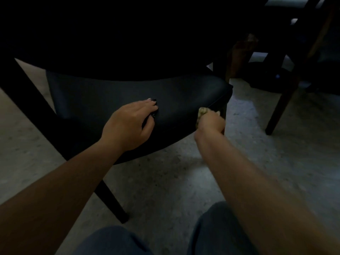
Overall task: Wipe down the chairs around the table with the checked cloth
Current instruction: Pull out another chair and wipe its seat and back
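Resting flat on the dark padded seat of the black-legged chair, the left hand lies near the middle of the picture, its fingers straight and close together, pointing toward one o'clock. The thumb stands a little apart from them and touches the seat too. This hand holds nothing.

The right hand is at three o'clock from the left one, at the right front corner of the same seat. Its fingers are curled and clamped on the pale bunched checked cloth. Only a small part of the cloth shows; it comes out above the knuckles, on the far side of the hand, toward twelve o'clock, and a thin edge shows at the left side of the fist. The rest is hidden inside the hand. The checked pattern is hard to see in this dim light. The cloth is pressed against the edge of the seat at the corner, just beside the chair's front leg.

At one o'clock in the picture stands a second dark wooden chair, well apart from the hands. The upper part of the picture is very dark, and I cannot tell what is there. Under everything is a grey speckled floor. At six o'clock the person's knees in blue trousers are visible.
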{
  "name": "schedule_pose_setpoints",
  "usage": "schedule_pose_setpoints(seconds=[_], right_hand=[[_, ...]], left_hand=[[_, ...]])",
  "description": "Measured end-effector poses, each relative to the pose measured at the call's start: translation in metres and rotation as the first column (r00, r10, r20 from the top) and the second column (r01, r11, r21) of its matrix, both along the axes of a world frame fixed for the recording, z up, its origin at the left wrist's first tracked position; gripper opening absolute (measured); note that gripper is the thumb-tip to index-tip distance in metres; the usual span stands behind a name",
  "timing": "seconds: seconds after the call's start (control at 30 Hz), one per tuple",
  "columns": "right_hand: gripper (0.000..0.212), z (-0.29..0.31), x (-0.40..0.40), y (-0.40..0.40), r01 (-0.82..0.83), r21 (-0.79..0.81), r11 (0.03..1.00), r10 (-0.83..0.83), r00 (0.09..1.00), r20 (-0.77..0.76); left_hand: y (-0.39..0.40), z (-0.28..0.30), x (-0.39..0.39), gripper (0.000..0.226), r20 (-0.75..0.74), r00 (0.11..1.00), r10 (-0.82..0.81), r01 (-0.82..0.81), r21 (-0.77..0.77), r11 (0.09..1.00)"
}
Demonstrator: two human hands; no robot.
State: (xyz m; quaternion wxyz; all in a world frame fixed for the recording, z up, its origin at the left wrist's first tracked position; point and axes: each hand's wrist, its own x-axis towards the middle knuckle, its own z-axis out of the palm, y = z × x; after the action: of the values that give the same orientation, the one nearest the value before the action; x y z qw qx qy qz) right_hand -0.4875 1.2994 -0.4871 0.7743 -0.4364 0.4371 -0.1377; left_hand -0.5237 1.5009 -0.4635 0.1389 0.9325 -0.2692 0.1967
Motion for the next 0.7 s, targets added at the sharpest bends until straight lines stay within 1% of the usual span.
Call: schedule_pose_setpoints(seconds=[0.07,0.1,0.17,0.2,0.23,0.27,0.33,0.37,0.43,0.47,0.53,0.57,0.6,0.63,0.67,0.7], right_hand=[[0.01,-0.006,-0.018,0.027,-0.036,-0.075,0.997,0.035,0.999,-0.023],[0.013,-0.009,-0.025,0.04,-0.05,-0.092,0.994,0.048,0.998,-0.027],[0.023,-0.011,-0.04,0.068,-0.096,-0.05,0.994,0.095,0.995,-0.025],[0.024,-0.01,-0.051,0.079,-0.121,-0.031,0.992,0.121,0.993,-0.013],[0.025,-0.01,-0.061,0.088,-0.128,-0.048,0.991,0.128,0.992,0.0],[0.026,-0.009,-0.07,0.093,-0.12,-0.121,0.985,0.122,0.993,0.005],[0.033,-0.005,-0.078,0.083,-0.089,-0.343,0.935,0.107,0.994,0.034],[0.037,-0.001,-0.075,0.072,-0.062,-0.433,0.899,0.108,0.991,0.084],[0.041,0.016,-0.056,0.04,-0.013,-0.57,0.821,0.159,0.965,0.208],[0.042,0.023,-0.042,0.023,-0.01,-0.659,0.752,0.205,0.954,0.219],[0.044,0.033,-0.01,-0.012,-0.038,-0.859,0.511,0.301,0.944,0.137],[0.044,0.034,0.005,-0.029,-0.082,-0.918,0.387,0.347,0.936,0.063],[0.044,0.034,0.02,-0.045,-0.153,-0.945,0.288,0.383,0.923,-0.033],[0.043,0.032,0.032,-0.059,-0.235,-0.949,0.209,0.417,0.9,-0.131],[0.042,0.029,0.042,-0.069,-0.304,-0.942,0.14,0.456,0.865,-0.211],[0.041,0.025,0.049,-0.074,-0.339,-0.936,0.089,0.496,0.83,-0.254]], left_hand=[[0.0,0.0,0.0,0.04,-0.001,1.0,0.027,-0.027,-0.029,0.999],[0.0,0.0,-0.001,0.04,0.001,0.999,0.037,-0.037,-0.03,0.999],[0.0,-0.001,0.0,0.037,-0.004,0.998,0.056,-0.056,-0.034,0.998],[0.0,-0.001,0.001,0.035,-0.025,0.998,0.064,-0.065,-0.048,0.997],[0.001,-0.001,0.001,0.035,-0.056,0.996,0.076,-0.08,-0.082,0.993],[0.002,0.001,0.001,0.036,-0.091,0.991,0.093,-0.104,-0.132,0.986],[0.012,0.005,0.001,0.037,-0.155,0.98,0.127,-0.161,-0.232,0.959],[0.021,0.008,0.0,0.039,-0.167,0.977,0.136,-0.175,-0.246,0.953],[0.045,0.011,-0.003,0.04,-0.17,0.974,0.147,-0.18,-0.204,0.962],[0.058,0.011,-0.004,0.037,-0.171,0.974,0.149,-0.178,-0.173,0.969],[0.078,0.009,-0.006,0.035,-0.182,0.973,0.141,-0.168,-0.142,0.975],[0.083,0.007,-0.007,0.036,-0.189,0.973,0.134,-0.162,-0.14,0.977],[0.083,0.004,-0.008,0.036,-0.187,0.974,0.131,-0.159,-0.145,0.977],[0.082,0.003,-0.008,0.036,-0.175,0.976,0.132,-0.16,-0.155,0.975],[0.081,0.002,-0.008,0.036,-0.164,0.977,0.138,-0.165,-0.169,0.972],[0.08,0.001,-0.008,0.04,-0.16,0.977,0.144,-0.173,-0.187,0.967]])
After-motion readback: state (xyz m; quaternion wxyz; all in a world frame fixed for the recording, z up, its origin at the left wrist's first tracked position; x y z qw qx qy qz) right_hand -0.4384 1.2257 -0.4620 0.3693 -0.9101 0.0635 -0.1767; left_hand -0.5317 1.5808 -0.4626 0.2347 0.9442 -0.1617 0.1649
